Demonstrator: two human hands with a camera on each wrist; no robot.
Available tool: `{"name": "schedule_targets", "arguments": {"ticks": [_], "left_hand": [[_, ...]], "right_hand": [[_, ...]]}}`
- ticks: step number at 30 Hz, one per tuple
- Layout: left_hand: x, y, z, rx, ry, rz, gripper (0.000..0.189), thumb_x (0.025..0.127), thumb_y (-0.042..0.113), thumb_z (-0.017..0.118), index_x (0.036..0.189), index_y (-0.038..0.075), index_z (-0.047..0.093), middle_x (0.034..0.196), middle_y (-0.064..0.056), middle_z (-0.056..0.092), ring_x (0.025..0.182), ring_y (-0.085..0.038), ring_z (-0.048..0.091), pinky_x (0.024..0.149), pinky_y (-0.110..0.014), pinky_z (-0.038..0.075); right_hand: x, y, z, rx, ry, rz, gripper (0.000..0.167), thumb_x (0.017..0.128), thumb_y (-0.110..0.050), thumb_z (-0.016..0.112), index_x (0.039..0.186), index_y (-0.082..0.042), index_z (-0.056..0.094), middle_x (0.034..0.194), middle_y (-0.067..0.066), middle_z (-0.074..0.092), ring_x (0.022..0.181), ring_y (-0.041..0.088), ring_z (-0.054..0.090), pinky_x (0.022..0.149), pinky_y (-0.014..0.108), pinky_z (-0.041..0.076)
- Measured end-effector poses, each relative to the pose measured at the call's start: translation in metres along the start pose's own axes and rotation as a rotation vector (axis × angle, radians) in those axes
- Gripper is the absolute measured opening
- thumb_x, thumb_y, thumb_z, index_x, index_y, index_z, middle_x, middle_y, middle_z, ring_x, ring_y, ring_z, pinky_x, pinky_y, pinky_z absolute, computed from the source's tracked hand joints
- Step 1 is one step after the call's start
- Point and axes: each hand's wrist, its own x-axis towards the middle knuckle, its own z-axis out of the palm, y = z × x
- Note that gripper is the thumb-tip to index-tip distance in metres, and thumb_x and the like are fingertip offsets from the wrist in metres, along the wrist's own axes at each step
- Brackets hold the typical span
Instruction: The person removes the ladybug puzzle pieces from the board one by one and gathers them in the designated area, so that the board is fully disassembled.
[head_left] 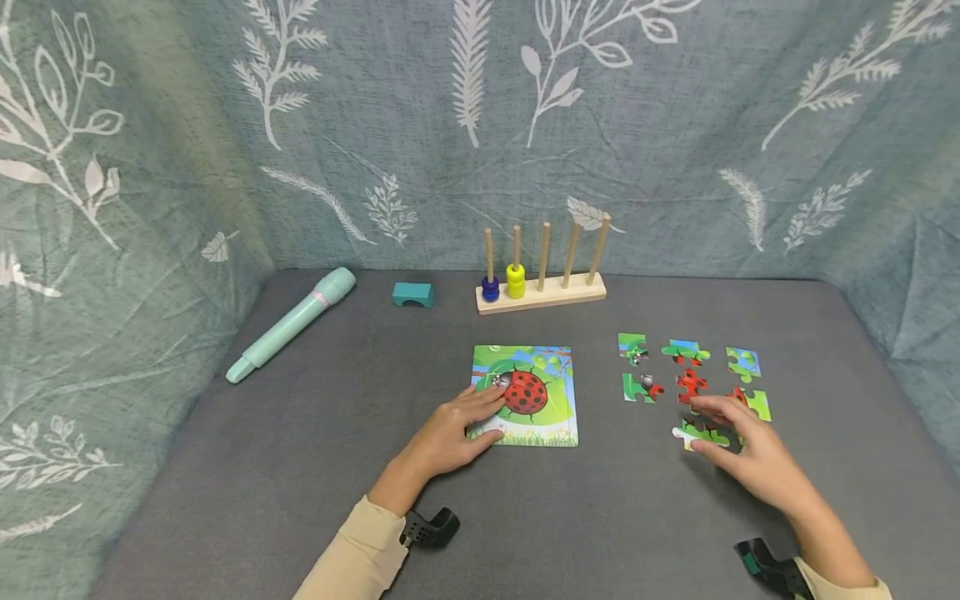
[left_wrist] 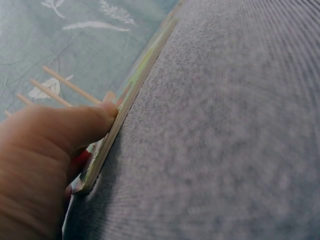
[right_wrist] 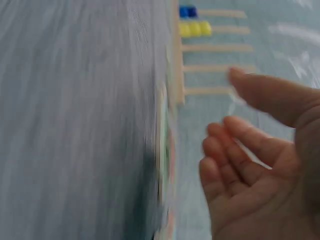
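Observation:
A square ladybug puzzle board (head_left: pixel 553 417) lies flat in the middle of the table. My left hand (head_left: pixel 457 429) rests on its left side, fingers spread across the picture and thumb near the lower edge. In the left wrist view, the thumb (left_wrist: pixel 95 122) touches the board's edge (left_wrist: pixel 127 107). To the right lie several loose jigsaw pieces with green, red and blue parts, among them a red middle piece (head_left: pixel 690 383) and a lower piece (head_left: pixel 701 435). Over the lower right pieces hovers my right hand (head_left: pixel 757 454), fingers loosely bent, thumb apart, nothing between them. It partly hides pieces beneath.
Behind the board stands a wooden peg stacker (head_left: pixel 551 293) with blue rings (head_left: pixel 490 290) and yellow rings (head_left: pixel 515 282). A teal arched block (head_left: pixel 413 294) sits to its left, and a mint-green microphone-shaped tube (head_left: pixel 292 325) lies farther left. Patterned cloth (head_left: pixel 420 100) hangs behind the table.

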Motion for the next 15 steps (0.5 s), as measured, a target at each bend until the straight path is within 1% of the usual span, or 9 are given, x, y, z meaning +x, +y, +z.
{"name": "schedule_targets", "arguments": {"ticks": [2,4,6,9,11,15], "left_hand": [[0.0,-0.001,-0.001,-0.003,0.013,-0.002,0.05,0.086,0.021,0.071,0.13,0.002,0.058,0.139,-0.01,0.052,0.13,-0.024,0.048,0.116,-0.04,0.031],[-0.001,-0.002,-0.002,-0.006,0.019,-0.004,0.051,0.085,0.022,0.072,0.131,0.002,0.057,0.14,-0.01,0.052,0.131,-0.024,0.047,0.116,-0.039,0.032],[-0.002,-0.003,-0.002,-0.011,0.018,-0.006,0.054,0.084,0.024,0.072,0.131,0.002,0.056,0.141,-0.01,0.051,0.132,-0.024,0.046,0.116,-0.037,0.031],[-0.004,-0.006,-0.004,-0.003,0.012,-0.016,0.061,0.083,0.028,0.074,0.134,0.001,0.053,0.143,-0.01,0.049,0.134,-0.024,0.043,0.118,-0.036,0.029],[-0.005,-0.008,-0.005,0.014,0.008,-0.031,0.067,0.081,0.031,0.075,0.136,0.001,0.051,0.144,-0.01,0.046,0.136,-0.025,0.041,0.118,-0.037,0.028],[-0.009,-0.014,-0.012,0.061,-0.006,-0.078,0.079,0.078,0.037,0.076,0.141,0.001,0.044,0.149,-0.012,0.04,0.138,-0.027,0.037,0.116,-0.043,0.032]], "right_hand": [[0.01,-0.009,0.007,0.049,-0.047,-0.021,0.051,0.08,-0.005,0.075,0.127,-0.003,0.056,0.119,0.009,0.058,0.107,-0.003,0.054,0.091,0.002,0.039],[0.021,-0.019,0.017,0.039,-0.088,-0.047,0.051,0.081,-0.009,0.075,0.128,-0.004,0.055,0.121,0.008,0.058,0.11,0.004,0.056,0.093,0.005,0.041],[0.03,-0.028,0.028,0.022,-0.128,-0.077,0.053,0.081,-0.012,0.076,0.129,-0.005,0.054,0.124,0.006,0.057,0.112,0.014,0.058,0.094,0.015,0.047],[0.043,-0.043,0.047,0.005,-0.193,-0.11,0.055,0.081,-0.016,0.076,0.131,-0.006,0.053,0.127,0.005,0.056,0.113,0.025,0.06,0.094,0.035,0.052],[0.051,-0.053,0.06,0.023,-0.242,-0.117,0.057,0.082,-0.017,0.075,0.132,-0.005,0.052,0.13,0.007,0.054,0.114,0.028,0.059,0.094,0.046,0.051],[0.066,-0.071,0.084,0.054,-0.314,-0.147,0.057,0.083,-0.019,0.074,0.133,-0.003,0.052,0.131,0.01,0.054,0.116,0.028,0.056,0.095,0.049,0.05]]}}
